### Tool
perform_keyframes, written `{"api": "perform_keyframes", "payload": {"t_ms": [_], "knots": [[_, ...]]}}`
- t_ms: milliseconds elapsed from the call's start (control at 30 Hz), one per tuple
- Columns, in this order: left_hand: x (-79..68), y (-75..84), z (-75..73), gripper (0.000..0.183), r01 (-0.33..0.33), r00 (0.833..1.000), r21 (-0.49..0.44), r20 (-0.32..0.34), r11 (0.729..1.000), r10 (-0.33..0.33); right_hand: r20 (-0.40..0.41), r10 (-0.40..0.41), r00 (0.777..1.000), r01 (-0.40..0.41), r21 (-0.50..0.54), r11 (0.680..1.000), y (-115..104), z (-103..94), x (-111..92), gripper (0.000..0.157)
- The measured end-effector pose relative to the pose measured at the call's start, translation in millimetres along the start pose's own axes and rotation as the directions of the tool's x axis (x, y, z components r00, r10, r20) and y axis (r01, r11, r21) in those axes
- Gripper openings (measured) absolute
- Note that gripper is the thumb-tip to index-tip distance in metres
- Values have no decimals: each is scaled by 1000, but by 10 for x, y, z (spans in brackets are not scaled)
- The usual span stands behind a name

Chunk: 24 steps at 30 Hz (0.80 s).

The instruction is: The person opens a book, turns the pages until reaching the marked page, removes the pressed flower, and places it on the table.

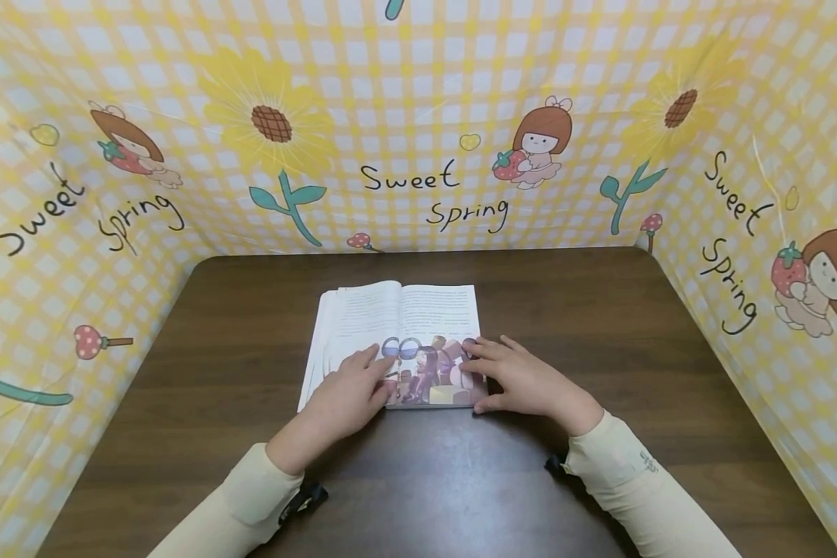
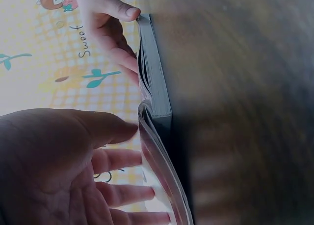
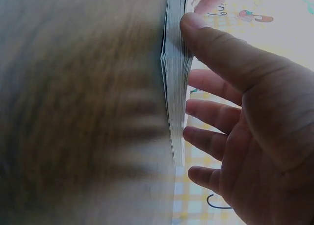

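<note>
An open book (image 1: pixel 438 310) lies on the dark wooden table, text across the upper part of its pages and a colourful illustration (image 1: pixel 428 376) along the lower part. The left hand (image 1: pixel 349 387) rests on the left page, its fingertips reaching toward the middle fold. On the right page's outer edge lies the right hand (image 1: pixel 523 380), fingers spread, thumb at the lower corner. In the left wrist view, the left fingers (image 2: pixel 125 193) touch the page surface and the book's thick page block (image 2: pixel 156 73) shows edge-on. The right thumb (image 3: pixel 216 43) sits at the page edge in the right wrist view.
The brown table (image 1: pixel 572 302) surrounds the book. Yellow checked cloth walls (image 1: pixel 418 101) with flowers, cartoon figures and "Sweet Spring" lettering stand at the back and both sides. A black strap (image 1: pixel 303 500) is on the left wrist, and another dark strap (image 1: pixel 554 465) on the right.
</note>
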<state>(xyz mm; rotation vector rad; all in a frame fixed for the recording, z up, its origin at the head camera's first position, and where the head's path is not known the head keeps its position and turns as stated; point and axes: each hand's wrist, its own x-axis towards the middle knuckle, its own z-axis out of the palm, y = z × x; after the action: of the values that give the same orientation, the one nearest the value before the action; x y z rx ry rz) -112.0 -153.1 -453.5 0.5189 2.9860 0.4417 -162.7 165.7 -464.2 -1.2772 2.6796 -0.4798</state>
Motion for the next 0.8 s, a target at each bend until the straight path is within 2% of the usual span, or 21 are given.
{"api": "perform_keyframes", "payload": {"t_ms": [233, 300, 367, 467, 567, 667, 800], "knots": [[-8, 11, 14, 56, 78, 997, 34, 1, 996, -78, 11, -8, 1000, 8, -12, 1000, 12, -5, -8, 62], [-8, 18, 17, 54, 80, 997, 44, -13, 996, -80, 20, -13, 1000, 14, -18, 1000, 13, -17, -11, 58], [-1, 26, 25, 52, 53, 998, 55, -26, 997, -51, 24, -29, 999, 30, -25, 999, 16, -27, -18, 54], [12, 38, 31, 51, -41, 999, 56, -32, 998, 43, 26, -68, 997, 69, -45, 997, 15, -53, -19, 44], [22, 45, 36, 49, -135, 991, 34, -14, 990, 136, 26, -120, 992, 122, -81, 989, 17, -78, -21, 35], [24, 45, 45, 45, -170, 985, 19, 16, 985, 170, 25, -158, 987, 160, -107, 981, 23, -95, -24, 30], [19, 37, 64, 42, -175, 983, 41, 60, 984, 173, 16, -189, 982, 189, -124, 974, 36, -101, -23, 29]]}}
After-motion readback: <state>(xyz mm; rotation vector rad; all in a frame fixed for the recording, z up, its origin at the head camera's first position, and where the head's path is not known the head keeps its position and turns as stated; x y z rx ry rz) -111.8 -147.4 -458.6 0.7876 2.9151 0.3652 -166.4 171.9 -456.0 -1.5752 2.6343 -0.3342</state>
